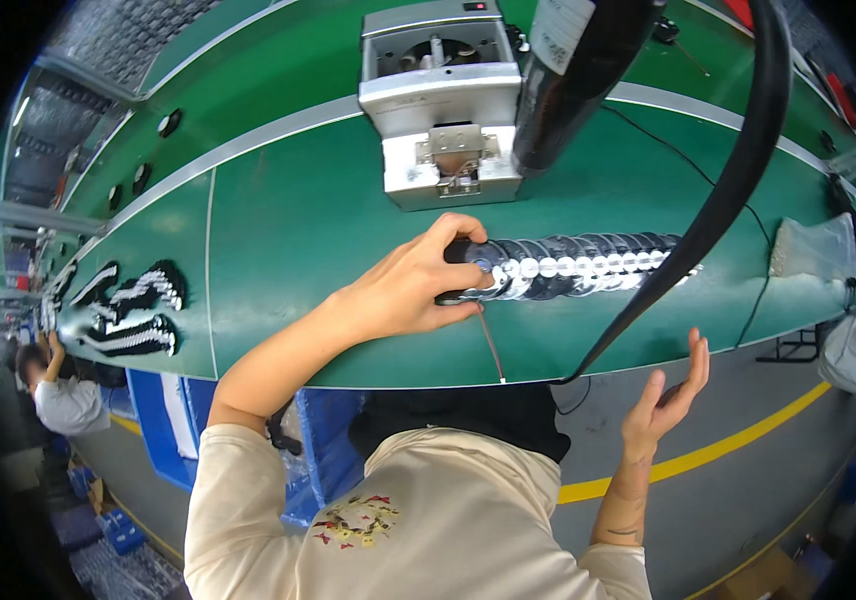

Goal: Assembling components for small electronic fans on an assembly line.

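Note:
A long row of overlapping round black parts (pixel 573 266) with shiny silver middles lies on the green bench in front of me. My left hand (pixel 408 282) reaches across to its left end, with fingers and thumb closed round the black part there. Just below those fingers, a thin reddish wire (pixel 492 345) with a small pale tip runs to the bench's near edge. My right hand (pixel 660 405) is raised beyond that edge, fingers stretched and apart, holding nothing.
A silver metal machine (pixel 453 150) stands behind the row. Beside it, a thick black tube (pixel 578 80) and a curved black cable (pixel 718 230) cross the view. More rows of black parts (pixel 133 310) lie at left. A clear plastic bag (pixel 813 250) sits at right.

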`<state>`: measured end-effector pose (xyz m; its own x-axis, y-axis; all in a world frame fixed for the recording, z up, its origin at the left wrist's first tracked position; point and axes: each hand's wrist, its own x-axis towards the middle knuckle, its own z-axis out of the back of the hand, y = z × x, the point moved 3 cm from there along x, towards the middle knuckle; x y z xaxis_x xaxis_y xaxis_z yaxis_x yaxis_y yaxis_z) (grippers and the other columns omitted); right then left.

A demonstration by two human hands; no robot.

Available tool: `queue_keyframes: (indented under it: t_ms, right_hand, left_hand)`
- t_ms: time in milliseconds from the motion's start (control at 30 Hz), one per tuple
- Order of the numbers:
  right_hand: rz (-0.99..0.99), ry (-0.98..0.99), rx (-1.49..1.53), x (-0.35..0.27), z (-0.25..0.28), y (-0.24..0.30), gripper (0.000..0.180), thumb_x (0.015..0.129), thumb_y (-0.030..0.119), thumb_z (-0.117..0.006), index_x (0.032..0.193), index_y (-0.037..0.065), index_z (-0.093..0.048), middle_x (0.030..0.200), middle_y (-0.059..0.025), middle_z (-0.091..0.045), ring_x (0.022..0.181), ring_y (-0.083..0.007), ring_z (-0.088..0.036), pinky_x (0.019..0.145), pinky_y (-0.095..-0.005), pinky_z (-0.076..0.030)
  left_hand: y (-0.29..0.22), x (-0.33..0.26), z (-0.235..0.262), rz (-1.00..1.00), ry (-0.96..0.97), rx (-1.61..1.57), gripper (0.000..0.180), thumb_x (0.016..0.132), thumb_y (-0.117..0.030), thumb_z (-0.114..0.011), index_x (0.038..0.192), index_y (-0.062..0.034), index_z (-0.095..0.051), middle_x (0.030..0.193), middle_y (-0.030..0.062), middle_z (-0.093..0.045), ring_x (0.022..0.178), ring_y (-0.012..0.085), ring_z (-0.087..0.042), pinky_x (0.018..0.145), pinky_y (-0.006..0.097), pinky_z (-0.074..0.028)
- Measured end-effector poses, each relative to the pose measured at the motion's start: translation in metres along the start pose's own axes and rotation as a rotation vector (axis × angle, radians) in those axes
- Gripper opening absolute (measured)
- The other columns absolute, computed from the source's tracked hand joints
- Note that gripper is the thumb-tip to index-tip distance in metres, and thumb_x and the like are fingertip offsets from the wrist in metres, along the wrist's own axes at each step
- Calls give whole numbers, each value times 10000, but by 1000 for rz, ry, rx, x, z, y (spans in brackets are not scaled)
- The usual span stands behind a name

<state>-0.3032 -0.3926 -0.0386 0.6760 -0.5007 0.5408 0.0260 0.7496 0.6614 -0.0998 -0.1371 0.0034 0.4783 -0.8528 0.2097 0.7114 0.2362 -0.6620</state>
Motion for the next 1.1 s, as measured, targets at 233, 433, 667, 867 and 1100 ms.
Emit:
queue_keyframes:
  t_ms: [233,433,667,867,1100]
  right_hand:
    - [365,101,-11,-17,1,61,560,851,235,-529,1319,-40,-391,1318,-228,-473,1267,-411,-357,1052,-489,-284]
    - [284,-313,-205,52,25,7,640,847,317,-563,1333,-46,-359,1363,-239,-421,1286,-417,-334,1058,-496,-255]
    - [217,266,-456,42,-9,5,882,854,540,-525,1404,-73,-209,1490,-267,-175,1379,-432,-152,1099,-555,-87]
    - [174,367,-363,10,-3,27,909,846,519,-557,1409,-91,-188,1483,-300,-160,1390,-451,-123,1097,-563,-83]
    - [435,306,489,16,-40,201,736,674,129,-750,1297,-50,-402,1281,-216,-493,1208,-363,-467,1014,-458,-350]
  left_hand:
    - [3,0,-4,-149,-77,32,303,611,-81,-820,861,-59,-650,1141,174,-508,1009,354,-555,848,415,-490]
    - [-3,-5,-8,-163,-75,48,311,591,-59,-840,802,-15,-617,1166,195,-504,947,336,-613,760,375,-532]
    - [2,-7,-6,-89,-147,8,286,620,-108,-827,848,-52,-664,1126,179,-537,949,334,-605,787,392,-533]
    - [3,-7,-3,-149,-156,1,269,654,-121,-811,860,-46,-655,1120,172,-531,955,327,-607,770,374,-536]
    - [7,-20,-2,-128,-130,-59,276,686,-123,-770,928,-71,-648,1159,164,-502,1032,348,-557,844,399,-498]
